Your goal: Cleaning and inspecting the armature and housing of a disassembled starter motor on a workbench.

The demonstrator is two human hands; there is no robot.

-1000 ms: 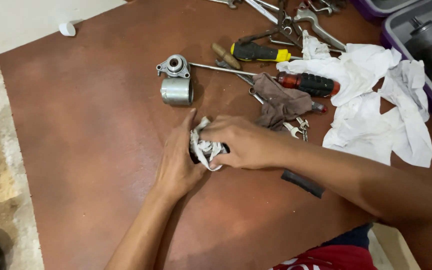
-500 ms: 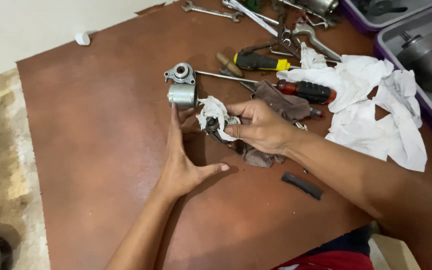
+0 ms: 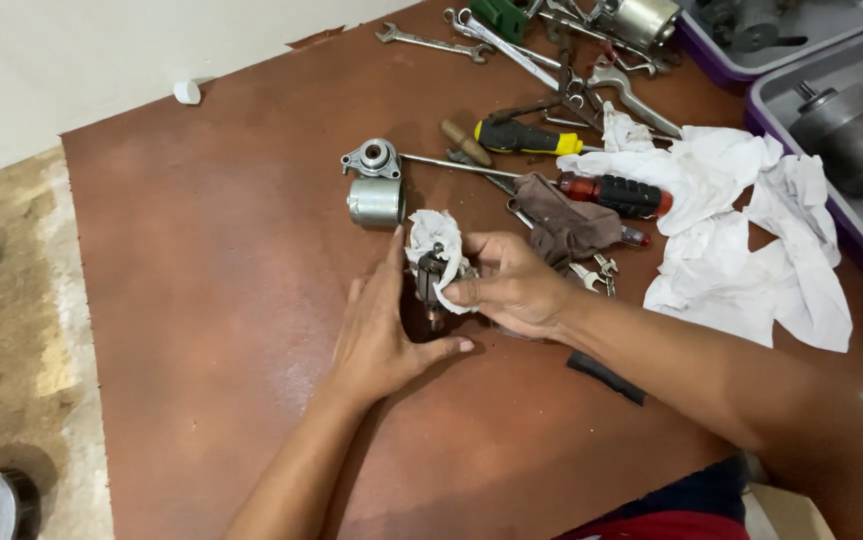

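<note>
My right hand [image 3: 512, 290] grips a small dark metal part [image 3: 430, 285] wrapped in a white rag [image 3: 434, 238], holding it upright on the brown table [image 3: 202, 250]. My left hand [image 3: 380, 325] rests flat and open against the left side of the part, fingers stretched, thumb pointing right beneath it. A silver metal cylinder [image 3: 376, 200] lies just beyond the fingertips, with a small metal flange housing [image 3: 373, 158] behind it.
Screwdrivers with yellow-black [image 3: 527, 137] and red-black [image 3: 617, 195] handles, wrenches [image 3: 432, 42], a brown rag [image 3: 567, 225] and crumpled white cloths [image 3: 742, 235] lie at the right. A purple tray [image 3: 852, 140] holds a grey motor. A black strip [image 3: 605, 377] lies near my right forearm.
The view has shifted. My right hand brought the rag-wrapped part back down toward my left hand, which now lies against it with its thumb under it.
</note>
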